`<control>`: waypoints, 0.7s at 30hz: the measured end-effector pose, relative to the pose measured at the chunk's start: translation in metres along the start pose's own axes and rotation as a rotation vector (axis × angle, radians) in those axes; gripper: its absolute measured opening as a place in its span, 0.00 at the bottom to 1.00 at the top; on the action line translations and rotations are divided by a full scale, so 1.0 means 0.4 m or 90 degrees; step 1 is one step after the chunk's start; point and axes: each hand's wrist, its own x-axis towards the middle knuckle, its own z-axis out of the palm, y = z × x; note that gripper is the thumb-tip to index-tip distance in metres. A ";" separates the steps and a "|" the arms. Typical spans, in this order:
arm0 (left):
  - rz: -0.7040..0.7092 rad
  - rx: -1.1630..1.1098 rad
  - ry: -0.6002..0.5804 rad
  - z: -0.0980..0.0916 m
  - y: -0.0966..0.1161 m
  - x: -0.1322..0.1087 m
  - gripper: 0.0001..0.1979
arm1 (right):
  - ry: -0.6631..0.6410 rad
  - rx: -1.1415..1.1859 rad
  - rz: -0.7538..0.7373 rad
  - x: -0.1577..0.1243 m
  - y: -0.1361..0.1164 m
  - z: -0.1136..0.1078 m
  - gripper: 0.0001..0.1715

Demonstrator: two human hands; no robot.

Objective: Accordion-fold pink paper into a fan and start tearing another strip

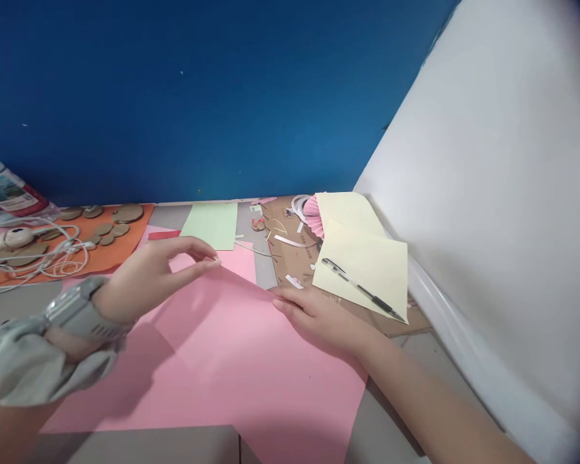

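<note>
A large sheet of pink paper (251, 367) lies in front of me, its far edge lifted between my hands. My left hand (178, 261), with a grey watch (80, 309) and a grey scrunchie (43, 361) on its wrist, pinches that edge between thumb and fingertips. To the right, my right hand (314, 312) grips the same edge, thumb below and fingers on top. More pink paper (244, 258) lies flat beyond the edge. A light green sheet (212, 225) rests just past my left hand. Beside my right hand, a black pen (362, 290) lies on pale yellow paper (367, 261).
Brown cardboard (294, 251) with paper scraps and a pleated pink paper piece (313, 216) sits at the back. On the left, orange paper (135, 225) bears cardboard discs and white earphones (72, 245); a bottle (14, 190) leans there. A blue wall (198, 96) and white surface (502, 161) border the area.
</note>
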 end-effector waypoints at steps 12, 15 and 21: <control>0.185 0.192 -0.218 -0.010 0.064 0.090 0.18 | 0.038 -0.058 0.039 0.006 0.005 -0.002 0.16; 0.193 0.195 -0.212 -0.010 0.057 0.086 0.18 | 0.032 -0.062 0.047 0.007 0.006 0.001 0.16; 0.179 0.196 -0.209 -0.016 0.040 0.075 0.17 | 0.024 -0.085 0.045 0.008 0.007 0.004 0.16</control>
